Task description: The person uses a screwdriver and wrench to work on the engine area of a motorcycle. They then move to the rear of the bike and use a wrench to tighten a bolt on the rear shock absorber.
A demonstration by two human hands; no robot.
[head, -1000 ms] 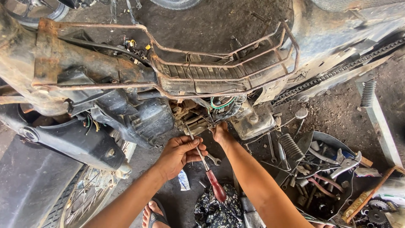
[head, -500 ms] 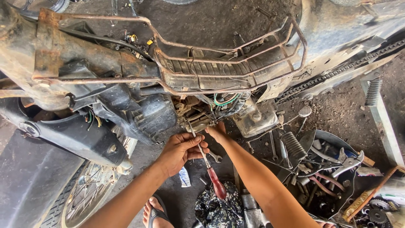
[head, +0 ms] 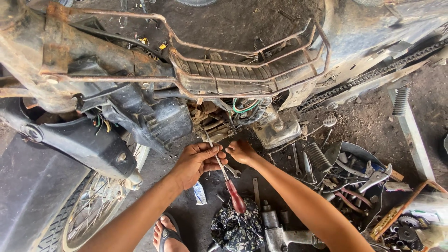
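My left hand is curled round the thin steel shank of the screwdriver, fingers closed on it just below the tip end, the red handle hanging free toward five o'clock. The tip points up at eleven o'clock into the engine, right where the dirty casing meets the wiring. My right hand sits at three o'clock of the left, fingers bent and bunched beside the shank; whether they pinch anything I cannot tell, since they are too small and tucked to read.

Against the view of a second ago, my hands have hardly shifted on the work: same grip, same slant of the driver. What moved is my head, leaning in, so the engine and both hands fill more of what I see, and the rusty rack slides up toward twelve. I take that as steady pressure at one spot, not a change of tool.

Under my hands lies a small spanner on the ground, touching nothing I hold. At six o'clock a patterned rag and a grey power tool; at four o'clock a pan of tools. The spoked wheel sits at eight, my sandalled foot near seven.
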